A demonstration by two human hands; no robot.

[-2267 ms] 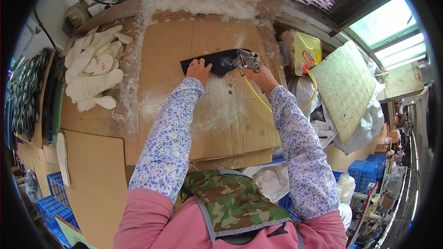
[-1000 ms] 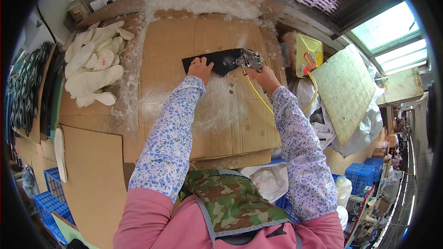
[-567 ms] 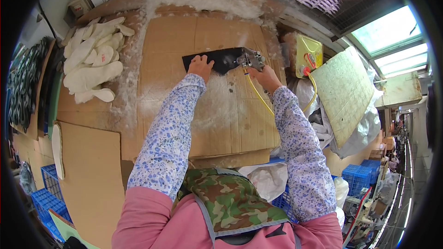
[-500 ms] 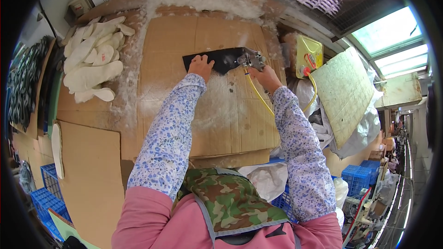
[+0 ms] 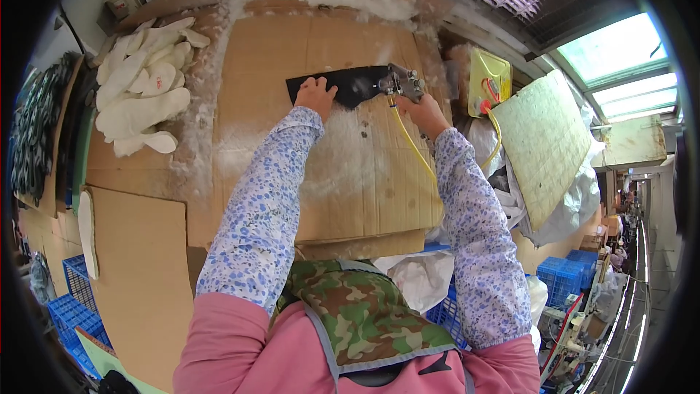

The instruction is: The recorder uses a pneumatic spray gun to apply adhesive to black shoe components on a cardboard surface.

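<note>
- White sole-shaped cutouts (image 5: pixel 138 80) lie heaped at the far left of the bench, well apart from both hands; judged to be stock set aside, out of the spray's reach.
- White fluff (image 5: pixel 197 138) rims the cardboard work surface (image 5: pixel 364 190), thickest along its left and far edges.
- Left hand (image 5: pixel 316 95) rests flat on the near left part of the black sheet (image 5: pixel 350 85), fingers spread and pressing down rather than curled round anything; judged to pin the piece against shifting.
- The black sheet lies flat on the cardboard, near its far edge, between the two hands.
- Right hand (image 5: pixel 423 111) is closed round the grip of a metal spray gun (image 5: pixel 401 84), nozzle end over the sheet's right end; held low, judged for close coverage.
- A yellow hose (image 5: pixel 408 142) runs from the gun back along the right forearm, then off to the right.
- A yellow container (image 5: pixel 488 84) and a pale gridded board (image 5: pixel 543 142) stand right of the bench.
- Against the frames up to two seconds earlier: both hands, sheet and gun keep practically the same positions; only the camera framing shifts slightly.
</note>
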